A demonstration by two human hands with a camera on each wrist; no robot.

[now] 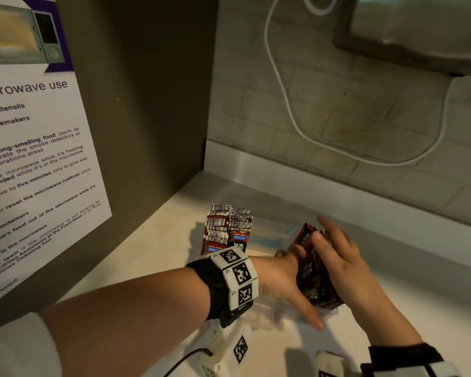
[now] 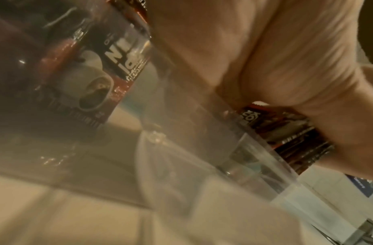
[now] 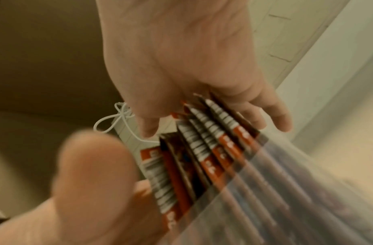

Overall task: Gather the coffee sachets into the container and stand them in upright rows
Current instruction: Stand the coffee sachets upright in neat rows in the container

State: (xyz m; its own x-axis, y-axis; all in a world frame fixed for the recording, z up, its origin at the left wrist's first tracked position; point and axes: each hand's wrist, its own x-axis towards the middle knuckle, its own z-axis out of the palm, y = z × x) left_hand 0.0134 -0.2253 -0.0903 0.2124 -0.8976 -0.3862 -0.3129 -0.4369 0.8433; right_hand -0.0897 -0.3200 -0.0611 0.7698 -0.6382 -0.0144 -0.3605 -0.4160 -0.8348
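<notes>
A clear plastic container (image 1: 269, 236) (image 2: 202, 149) (image 3: 286, 182) stands on the pale counter (image 1: 158, 248). Several red-and-black coffee sachets (image 1: 226, 229) (image 2: 97, 74) stand upright at its left end. At its right end a bundle of sachets (image 1: 314, 278) (image 2: 290, 136) (image 3: 202, 149) stands on edge between my hands. My left hand (image 1: 286, 278) (image 2: 265, 58) presses flat against the bundle's left face with straight fingers. My right hand (image 1: 337, 257) (image 3: 181, 58) grips the bundle from above, thumb on one face and fingers over the other.
A brown cabinet side with a microwave notice (image 1: 33, 159) rises on the left. Behind is a tiled wall with a looping white cable (image 1: 283, 91), and an appliance (image 1: 419, 31) hangs at the top right. A white device (image 1: 229, 346) lies at the counter's front edge.
</notes>
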